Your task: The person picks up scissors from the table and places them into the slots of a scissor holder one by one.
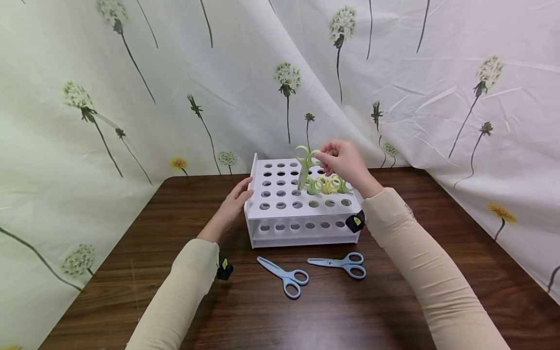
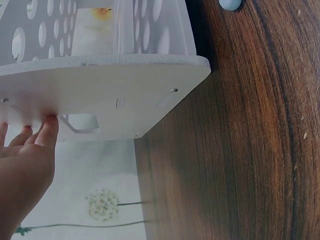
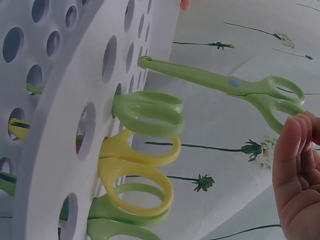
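My right hand [image 1: 347, 163] pinches one handle loop of a pair of green scissors [image 3: 245, 90]. The scissors hang blades down over the white rack [image 1: 273, 214], tips close over one of its holes in the right wrist view. Beside them, yellow scissors [image 3: 109, 150] and more green scissors [image 3: 125, 109] stand in a row of holes, handles up. Over on the left, my left hand [image 1: 232, 204] rests its fingertips against the outer face of the rack's side panel [image 2: 130, 85], fingers loosely bent.
Two pairs of blue scissors, left [image 1: 284, 274] and right [image 1: 345, 263], lie on the dark wooden table [image 1: 175, 301] in front of the rack. A cloth printed with dandelions [image 1: 245, 97] hangs behind and at both sides.
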A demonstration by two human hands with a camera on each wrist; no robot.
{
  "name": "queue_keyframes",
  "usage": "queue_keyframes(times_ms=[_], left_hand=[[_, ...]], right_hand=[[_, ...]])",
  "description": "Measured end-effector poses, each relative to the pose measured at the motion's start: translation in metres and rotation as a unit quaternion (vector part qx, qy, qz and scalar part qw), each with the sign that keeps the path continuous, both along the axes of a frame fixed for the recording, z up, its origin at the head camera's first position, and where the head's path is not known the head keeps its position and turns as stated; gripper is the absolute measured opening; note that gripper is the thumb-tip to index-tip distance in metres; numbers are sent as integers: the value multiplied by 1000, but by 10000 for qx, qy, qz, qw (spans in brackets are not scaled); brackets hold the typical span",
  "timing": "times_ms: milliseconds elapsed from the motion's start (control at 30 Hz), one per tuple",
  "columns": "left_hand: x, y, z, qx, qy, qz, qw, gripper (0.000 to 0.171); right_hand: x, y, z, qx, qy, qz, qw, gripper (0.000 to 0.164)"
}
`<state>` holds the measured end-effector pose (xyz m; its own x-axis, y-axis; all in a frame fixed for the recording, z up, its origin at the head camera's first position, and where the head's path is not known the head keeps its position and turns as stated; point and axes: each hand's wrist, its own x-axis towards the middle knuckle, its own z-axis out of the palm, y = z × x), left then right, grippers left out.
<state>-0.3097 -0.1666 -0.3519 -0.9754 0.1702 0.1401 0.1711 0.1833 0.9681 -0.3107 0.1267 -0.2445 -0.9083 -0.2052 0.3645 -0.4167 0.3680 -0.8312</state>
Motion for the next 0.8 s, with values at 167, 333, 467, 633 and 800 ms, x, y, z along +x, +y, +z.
queue_keyframes(times_ms=[167,333,467,633,800], left_hand=[[-1,0,-2,16,67,13,10000,50],[-1,-1,-1,51,62,-30,10000,50],[0,-1,0,82,9,-57,9999,50],[-1,-1,-1,116,8,-66,9999,50],[0,0,0,89,23,-36,10000,49]], right_hand=[[-2,-2,-4,20,-48,3,10000,16],[-4,-4,-7,51,-110,-52,9999,16],[-5,-6,-9,102,-193,-101,9997,15],[-6,-7,-12,129,-298,-44,9995,17],[-6,-8,-15,162,-402,-4,9991,19]])
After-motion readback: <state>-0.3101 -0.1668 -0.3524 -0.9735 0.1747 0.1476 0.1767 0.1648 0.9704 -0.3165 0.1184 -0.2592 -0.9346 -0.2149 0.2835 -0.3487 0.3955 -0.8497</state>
